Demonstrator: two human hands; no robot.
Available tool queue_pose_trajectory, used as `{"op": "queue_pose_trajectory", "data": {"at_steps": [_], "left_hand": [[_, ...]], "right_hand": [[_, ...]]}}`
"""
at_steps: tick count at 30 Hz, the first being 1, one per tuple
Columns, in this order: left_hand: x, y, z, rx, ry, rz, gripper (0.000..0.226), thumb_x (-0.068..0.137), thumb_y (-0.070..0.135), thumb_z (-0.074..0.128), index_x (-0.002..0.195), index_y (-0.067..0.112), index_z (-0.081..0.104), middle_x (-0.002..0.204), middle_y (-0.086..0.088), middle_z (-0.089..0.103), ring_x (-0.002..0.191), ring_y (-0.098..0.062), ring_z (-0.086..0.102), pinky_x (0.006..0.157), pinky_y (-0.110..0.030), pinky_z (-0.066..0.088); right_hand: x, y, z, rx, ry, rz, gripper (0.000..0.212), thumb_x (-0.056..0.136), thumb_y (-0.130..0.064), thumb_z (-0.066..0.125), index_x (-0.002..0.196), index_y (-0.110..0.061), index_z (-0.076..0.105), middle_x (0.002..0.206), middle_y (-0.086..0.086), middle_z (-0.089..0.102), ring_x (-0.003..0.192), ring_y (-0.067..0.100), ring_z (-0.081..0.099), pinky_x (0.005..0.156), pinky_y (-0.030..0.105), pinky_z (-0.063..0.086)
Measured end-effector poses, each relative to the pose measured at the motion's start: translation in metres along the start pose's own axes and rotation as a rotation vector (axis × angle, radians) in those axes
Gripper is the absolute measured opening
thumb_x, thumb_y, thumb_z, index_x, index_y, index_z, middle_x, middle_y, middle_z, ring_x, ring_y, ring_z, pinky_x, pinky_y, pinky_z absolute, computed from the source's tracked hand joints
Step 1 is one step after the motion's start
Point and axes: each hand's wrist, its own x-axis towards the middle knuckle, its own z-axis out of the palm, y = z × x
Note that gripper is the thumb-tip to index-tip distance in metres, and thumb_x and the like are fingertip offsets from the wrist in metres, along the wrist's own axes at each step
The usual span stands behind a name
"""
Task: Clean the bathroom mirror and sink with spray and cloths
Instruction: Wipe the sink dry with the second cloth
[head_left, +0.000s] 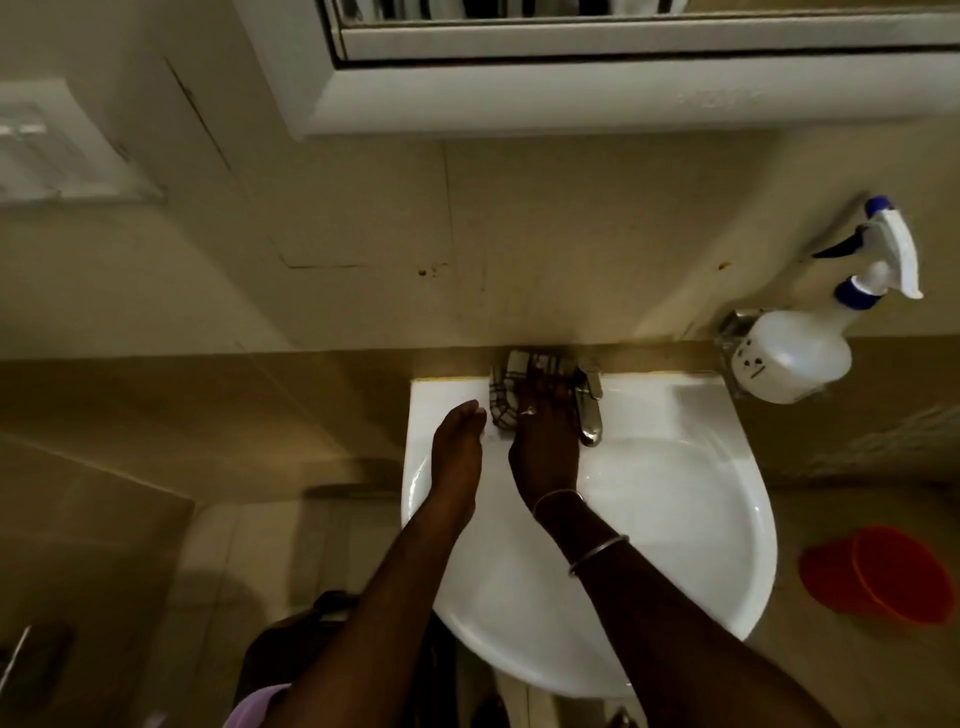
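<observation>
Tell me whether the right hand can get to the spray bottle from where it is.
Probably yes. The right hand rests on the cloth beside the tap; the spray bottle sits right of the sink, with only the low tap between.

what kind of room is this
Most likely a small bathroom: a white ceramic wall-hung sink with a chrome metal tap, a white-framed mirror cabinet above it, and a white plastic spray bottle with blue trim on a wall rack.

R hand (545, 441) on cloth (503, 388), sink (670, 400) rim.
</observation>
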Motion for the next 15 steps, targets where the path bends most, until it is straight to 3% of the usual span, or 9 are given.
{"op": "queue_pose_trajectory", "data": {"at_steps": [2,5,10,12,15], "left_hand": [[0.002,-0.002,0.001,0.062,0.03,0.033,0.031,0.104,0.018,0.055,0.134,0.017,0.064,0.136,-0.002,0.064,0.128,-0.021,0.058,0.114,-0.037,0.044],[0.002,-0.006,-0.004,0.194,0.063,0.114,0.036,0.105,0.016,0.052,0.14,0.015,0.062,0.141,-0.004,0.063,0.131,-0.021,0.057,0.112,-0.032,0.044],[0.0,-0.011,-0.024,0.403,0.084,0.418,0.036,0.106,0.019,0.055,0.14,0.014,0.062,0.142,0.001,0.062,0.132,-0.011,0.054,0.103,-0.011,0.039],[0.004,-0.014,-0.035,0.43,0.078,0.477,0.037,0.107,0.024,0.053,0.142,0.015,0.06,0.142,0.007,0.059,0.132,-0.005,0.051,0.099,0.0,0.035],[0.009,-0.018,-0.05,0.34,0.081,0.424,0.04,0.109,0.029,0.047,0.147,0.018,0.055,0.148,0.005,0.056,0.136,-0.007,0.048,0.099,-0.004,0.036]], "right_hand": [[-0.009,0.011,0.015,-0.114,-0.133,-0.046,0.07,0.087,-0.016,0.072,0.151,-0.006,0.046,0.154,0.021,0.045,0.146,0.043,0.039,0.118,0.06,0.034],[-0.016,0.014,0.021,-0.162,-0.219,-0.079,0.081,0.097,-0.062,0.044,0.16,-0.012,0.031,0.163,0.018,0.031,0.154,0.039,0.021,0.127,0.051,0.008],[-0.008,0.01,0.021,-0.195,-0.187,-0.042,0.082,0.098,-0.072,0.029,0.163,-0.022,0.023,0.17,0.017,0.012,0.158,0.037,0.002,0.124,0.043,-0.019],[-0.01,0.006,0.032,-0.159,-0.165,0.014,0.084,0.097,-0.073,0.029,0.163,-0.021,0.022,0.17,0.017,0.012,0.158,0.036,0.001,0.126,0.044,-0.016],[-0.011,-0.009,0.043,-0.148,-0.096,0.046,0.083,0.096,-0.07,0.041,0.162,-0.02,0.027,0.168,0.021,0.017,0.156,0.041,0.008,0.127,0.055,0.004]]}}
